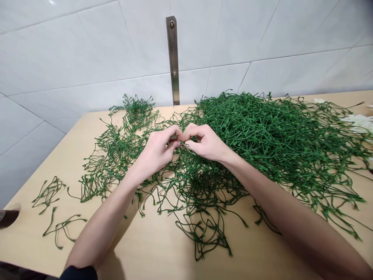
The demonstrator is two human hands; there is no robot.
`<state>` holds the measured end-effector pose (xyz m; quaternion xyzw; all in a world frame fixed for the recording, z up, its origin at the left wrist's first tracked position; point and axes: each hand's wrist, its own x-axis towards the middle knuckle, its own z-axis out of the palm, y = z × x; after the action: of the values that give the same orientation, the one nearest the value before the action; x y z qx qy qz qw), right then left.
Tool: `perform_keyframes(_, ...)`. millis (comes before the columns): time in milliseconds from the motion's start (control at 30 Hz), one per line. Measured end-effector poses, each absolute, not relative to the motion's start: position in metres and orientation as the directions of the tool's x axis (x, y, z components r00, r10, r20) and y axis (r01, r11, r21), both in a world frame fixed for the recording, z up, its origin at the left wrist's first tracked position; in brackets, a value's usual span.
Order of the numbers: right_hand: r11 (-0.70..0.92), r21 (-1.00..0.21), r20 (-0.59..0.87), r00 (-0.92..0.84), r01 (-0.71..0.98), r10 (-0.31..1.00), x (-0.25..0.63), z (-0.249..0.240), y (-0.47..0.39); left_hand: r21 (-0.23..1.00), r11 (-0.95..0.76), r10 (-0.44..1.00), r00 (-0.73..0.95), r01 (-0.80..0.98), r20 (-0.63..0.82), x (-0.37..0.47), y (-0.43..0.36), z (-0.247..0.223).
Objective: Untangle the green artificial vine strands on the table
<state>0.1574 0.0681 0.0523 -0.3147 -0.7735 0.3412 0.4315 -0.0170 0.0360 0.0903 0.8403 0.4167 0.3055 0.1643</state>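
A large tangled heap of green plastic stems [271,140] covers the middle and right of the light wooden table [157,249]. My left hand [159,149] and my right hand [205,142] meet above the heap's left part, fingertips pinched together on one thin green stem [182,143]. Both forearms reach in from the bottom edge. A thinner spread of branched stems [122,155] lies to the left of my hands.
Two loose stem pieces [48,192] [62,227] lie near the table's left corner. White artificial flowers [359,123] sit at the right edge. A metal bracket [173,58] is screwed to the white tiled wall behind. A dark object [8,217] shows at the far left.
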Motion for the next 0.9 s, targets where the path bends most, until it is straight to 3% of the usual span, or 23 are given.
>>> perform_keyframes(167,0.576,-0.804,0.443,-0.495,0.151,0.748,0.159,0.048,0.073,0.565,-0.579,0.813,0.473,0.588,0.341,-0.018,0.037,0.089)
perform_keyframes(333,0.558,-0.823,0.437,-0.512,0.103,0.739,0.163,0.043,0.077,0.514,-0.559,0.829,0.431,0.651,0.356,-0.024,0.038,0.094)
perform_keyframes(500,0.607,-0.737,0.487,-0.39,0.298,0.782,0.163,0.052,0.07,0.574,-0.47,0.882,0.329,0.67,0.338,-0.023,0.041,0.091)
perform_keyframes(633,0.619,-0.709,0.496,-0.386,0.338,0.778,0.157,0.059,0.062,0.648,-0.416,0.908,0.257,0.639,0.33,-0.019,0.04,0.089)
perform_keyframes(800,0.521,-0.821,0.414,-0.384,0.233,0.825,0.155,0.056,0.066,0.603,-0.444,0.894,0.282,0.662,0.348,-0.02,0.04,0.092)
perform_keyframes(900,0.519,-0.826,0.419,-0.375,0.222,0.827,0.16,0.055,0.07,0.555,-0.479,0.875,0.315,0.68,0.368,-0.021,0.04,0.093)
